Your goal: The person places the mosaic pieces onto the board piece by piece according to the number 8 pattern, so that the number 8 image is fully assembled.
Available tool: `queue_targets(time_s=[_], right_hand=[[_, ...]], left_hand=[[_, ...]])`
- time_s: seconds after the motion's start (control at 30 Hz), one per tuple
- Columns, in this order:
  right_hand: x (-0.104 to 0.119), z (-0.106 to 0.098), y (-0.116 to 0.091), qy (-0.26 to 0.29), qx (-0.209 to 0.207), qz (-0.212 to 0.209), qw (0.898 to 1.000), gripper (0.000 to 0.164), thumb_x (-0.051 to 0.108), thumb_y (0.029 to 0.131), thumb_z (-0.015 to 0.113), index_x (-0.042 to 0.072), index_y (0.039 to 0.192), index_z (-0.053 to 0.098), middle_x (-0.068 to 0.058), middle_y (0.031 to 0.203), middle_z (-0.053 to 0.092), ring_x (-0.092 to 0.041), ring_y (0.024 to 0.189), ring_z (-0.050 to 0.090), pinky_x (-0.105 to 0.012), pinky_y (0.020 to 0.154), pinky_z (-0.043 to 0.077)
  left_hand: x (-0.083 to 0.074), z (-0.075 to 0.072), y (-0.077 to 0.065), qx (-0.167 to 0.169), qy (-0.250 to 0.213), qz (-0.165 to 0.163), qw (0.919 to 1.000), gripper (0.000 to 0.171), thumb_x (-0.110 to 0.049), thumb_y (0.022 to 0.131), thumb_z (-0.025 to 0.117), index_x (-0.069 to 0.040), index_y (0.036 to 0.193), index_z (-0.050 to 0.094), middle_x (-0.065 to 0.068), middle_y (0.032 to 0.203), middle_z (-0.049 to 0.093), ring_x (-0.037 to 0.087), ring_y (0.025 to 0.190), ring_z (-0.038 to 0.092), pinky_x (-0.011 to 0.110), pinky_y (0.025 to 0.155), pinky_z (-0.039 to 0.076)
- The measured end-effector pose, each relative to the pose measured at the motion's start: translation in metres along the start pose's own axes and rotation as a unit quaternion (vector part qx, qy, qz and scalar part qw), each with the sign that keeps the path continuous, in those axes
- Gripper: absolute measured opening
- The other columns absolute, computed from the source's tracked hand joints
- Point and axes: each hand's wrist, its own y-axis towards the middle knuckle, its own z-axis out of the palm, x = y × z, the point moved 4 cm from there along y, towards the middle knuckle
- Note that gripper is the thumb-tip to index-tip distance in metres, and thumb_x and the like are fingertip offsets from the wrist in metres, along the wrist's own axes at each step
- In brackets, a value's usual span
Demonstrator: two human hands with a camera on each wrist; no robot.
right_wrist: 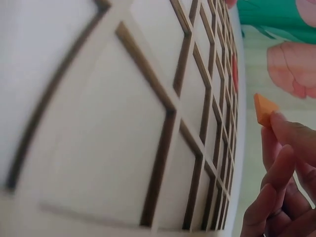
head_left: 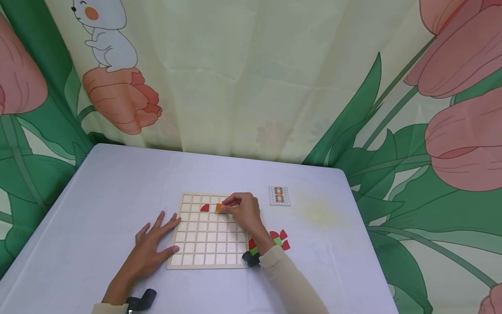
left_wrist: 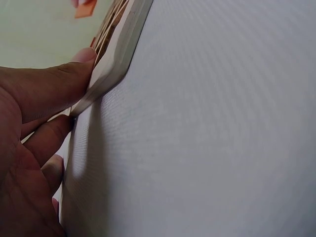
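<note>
A wooden grid board (head_left: 202, 236) lies on the table, with a red quarter-circle tile (head_left: 205, 208) in a cell near its far side. My right hand (head_left: 244, 211) pinches an orange tile (head_left: 219, 208) between thumb and fingertips, over the cells to the right of the red tile. In the right wrist view the orange tile (right_wrist: 264, 109) is tilted, and the other fingers curl below it. My left hand (head_left: 150, 247) lies with spread fingers at the board's left edge. In the left wrist view, its thumb (left_wrist: 59, 84) is on the edge, with fingertips along the side.
Red and green tiles (head_left: 283, 240) lie loose right of the board, partly hidden by the right wrist. Beyond them a small pattern card (head_left: 279, 196) rests on the white-covered table (head_left: 321, 261). A printed curtain (head_left: 243, 87) hangs behind the table.
</note>
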Motion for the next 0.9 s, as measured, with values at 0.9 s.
queue_targets(time_s=[0.9], right_hand=[[0.011,0.027,0.013,-0.139,-0.001,-0.025,0.99,0.015,0.018,0.086,0.089,0.025,0.08,0.077,0.013,0.067,0.067,-0.004,0.066,0.06,-0.028,0.061,0.043]], left_hand=[[0.0,0.0,0.0,-0.005,-0.002,0.004,1.0,0.084,-0.025,0.087,0.086,-0.021,0.161,0.047,0.013,0.17,0.039,0.043,0.166,0.013,0.068,0.128,0.004]])
